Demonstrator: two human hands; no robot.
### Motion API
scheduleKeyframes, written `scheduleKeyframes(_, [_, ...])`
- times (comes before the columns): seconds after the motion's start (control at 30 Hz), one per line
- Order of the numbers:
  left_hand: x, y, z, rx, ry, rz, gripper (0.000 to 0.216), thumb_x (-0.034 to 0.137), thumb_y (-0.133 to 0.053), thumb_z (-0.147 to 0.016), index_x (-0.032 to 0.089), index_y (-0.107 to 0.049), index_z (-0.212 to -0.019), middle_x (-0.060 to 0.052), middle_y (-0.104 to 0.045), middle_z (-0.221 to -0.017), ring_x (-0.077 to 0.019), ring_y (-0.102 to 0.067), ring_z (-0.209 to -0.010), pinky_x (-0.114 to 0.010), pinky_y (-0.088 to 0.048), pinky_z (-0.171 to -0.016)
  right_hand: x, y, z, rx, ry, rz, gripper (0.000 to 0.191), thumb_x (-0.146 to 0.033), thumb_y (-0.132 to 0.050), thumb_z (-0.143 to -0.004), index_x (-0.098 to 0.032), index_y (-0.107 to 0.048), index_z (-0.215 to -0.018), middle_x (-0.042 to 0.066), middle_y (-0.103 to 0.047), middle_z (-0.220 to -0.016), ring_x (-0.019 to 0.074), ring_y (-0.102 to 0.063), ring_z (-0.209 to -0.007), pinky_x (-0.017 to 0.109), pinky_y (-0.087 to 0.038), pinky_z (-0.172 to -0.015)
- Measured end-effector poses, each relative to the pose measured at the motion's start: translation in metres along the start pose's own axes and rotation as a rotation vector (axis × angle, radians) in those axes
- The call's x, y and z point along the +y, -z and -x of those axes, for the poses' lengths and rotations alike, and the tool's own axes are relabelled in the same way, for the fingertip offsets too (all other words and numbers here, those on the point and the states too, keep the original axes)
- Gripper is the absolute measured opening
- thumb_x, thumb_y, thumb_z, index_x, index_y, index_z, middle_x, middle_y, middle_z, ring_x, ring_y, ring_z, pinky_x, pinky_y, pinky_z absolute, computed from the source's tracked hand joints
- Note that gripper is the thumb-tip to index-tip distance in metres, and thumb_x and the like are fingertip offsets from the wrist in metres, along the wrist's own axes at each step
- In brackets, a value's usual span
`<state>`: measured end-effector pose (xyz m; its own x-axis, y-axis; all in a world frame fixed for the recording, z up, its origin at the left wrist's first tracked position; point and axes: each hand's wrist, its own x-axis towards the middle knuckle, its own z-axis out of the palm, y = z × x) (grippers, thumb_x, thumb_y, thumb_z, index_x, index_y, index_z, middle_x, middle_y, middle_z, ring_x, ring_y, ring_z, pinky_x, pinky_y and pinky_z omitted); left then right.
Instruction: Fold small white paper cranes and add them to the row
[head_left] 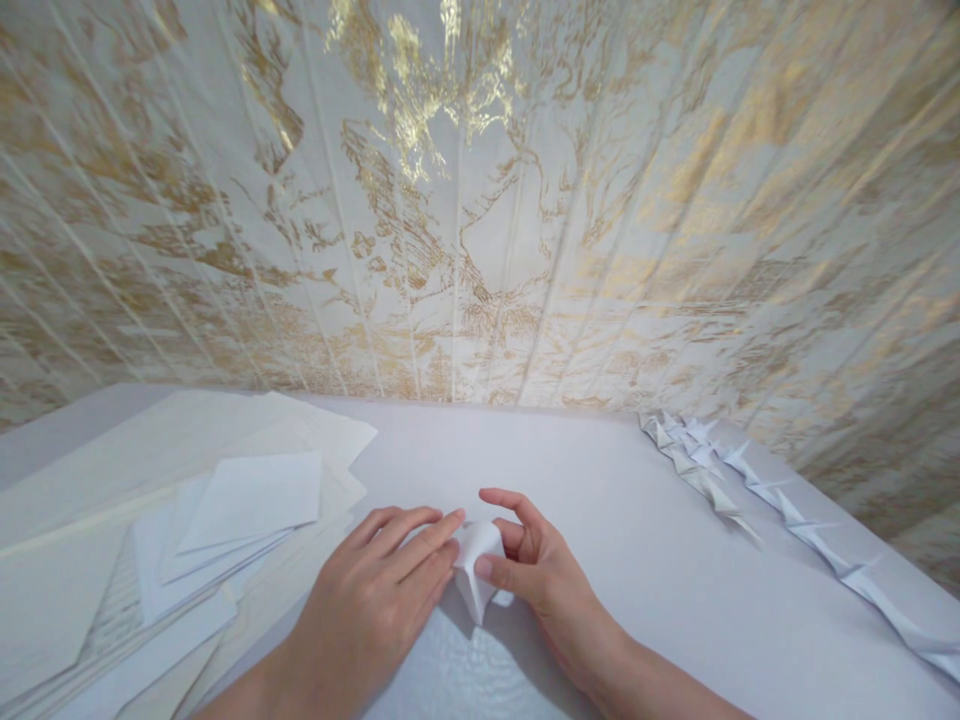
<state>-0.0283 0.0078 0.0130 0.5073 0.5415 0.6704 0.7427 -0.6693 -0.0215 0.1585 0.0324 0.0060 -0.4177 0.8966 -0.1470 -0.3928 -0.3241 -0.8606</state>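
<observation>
A small piece of folded white paper (pixel 477 568) is held between both hands just above the table. It bulges at the top and narrows to a point at the bottom. My right hand (pixel 551 580) pinches its right side, the thumb on the near face, the index finger raised and bent away from it. On the other side, my left hand (pixel 386 575) holds the paper's left edge at the fingertips, its fingers close together. Part of the paper is hidden behind the fingers.
To the left lie overlapping large sheets (pixel 285 430) with a pile of smaller white paper pieces (pixel 251 495) on them. Rows of folded paper shapes with pointed tips (pixel 795 520) run along the right of the white table (pixel 675 620). Behind stands a gold-patterned curtain (pixel 450 250).
</observation>
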Motion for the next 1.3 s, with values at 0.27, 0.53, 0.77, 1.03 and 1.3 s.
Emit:
scheduleKeyframes(0.27, [0.007, -0.005, 0.006, -0.084, 0.235, 0.397, 0.018, 0.017, -0.046, -0.098, 0.021, -0.06, -0.089, 0.0, -0.07, -0.087, -0.0162, -0.062, -0.078, -0.029, -0.043, -0.075, 0.005, 0.007, -0.002, 0.005, 0.104, 0.288, 0.037, -0.042, -0.085, -0.066, -0.019, -0.068, -0.09, -0.003, -0.056, -0.067, 0.0123, -0.045, -0.063, 0.026, -0.032, -0.061])
scheduleKeyframes(0.53, [0.013, -0.006, 0.007, -0.22, 0.493, 0.681, 0.02, 0.027, -0.043, -0.099, 0.023, -0.058, -0.088, 0.003, -0.063, -0.079, -0.0126, -0.062, -0.072, -0.021, -0.045, -0.069, 0.005, 0.008, -0.004, 0.019, 0.325, 0.526, 0.034, -0.052, -0.076, -0.075, -0.018, -0.069, -0.072, 0.002, -0.052, -0.084, 0.0165, -0.048, -0.077, 0.029, -0.037, -0.071])
scheduleKeyframes(0.77, [0.012, -0.006, 0.002, -0.336, 0.688, 0.745, 0.03, 0.041, -0.049, -0.094, 0.022, -0.06, -0.074, 0.004, -0.06, -0.067, -0.014, -0.058, -0.064, -0.021, -0.042, -0.062, 0.009, 0.006, 0.001, 0.015, 0.17, 0.492, 0.038, -0.051, -0.076, -0.075, -0.019, -0.056, -0.077, -0.005, -0.046, -0.063, 0.0116, -0.039, -0.058, 0.025, -0.031, -0.056])
scheduleKeyframes(1.03, [0.009, -0.001, -0.004, -0.28, 0.867, 0.83, 0.033, 0.047, -0.051, -0.091, 0.021, -0.06, -0.072, 0.004, -0.057, -0.066, -0.0152, -0.054, -0.066, -0.022, -0.04, -0.062, -0.001, 0.001, 0.008, -0.092, 0.421, 0.701, 0.031, -0.05, -0.064, -0.085, -0.019, -0.065, -0.085, 0.006, -0.058, -0.098, 0.0192, -0.052, -0.086, 0.03, -0.039, -0.075])
scheduleKeyframes(1.3, [0.014, -0.005, 0.001, -0.257, 0.909, 0.974, 0.032, 0.045, -0.055, -0.091, 0.02, -0.056, -0.07, 0.006, -0.05, -0.065, -0.0132, -0.048, -0.064, -0.02, -0.039, -0.059, 0.003, 0.001, 0.005, 0.013, 0.398, 0.667, 0.018, -0.025, -0.067, -0.083, -0.018, -0.06, -0.068, 0.0, -0.055, -0.077, 0.013, -0.049, -0.067, 0.024, -0.038, -0.062])
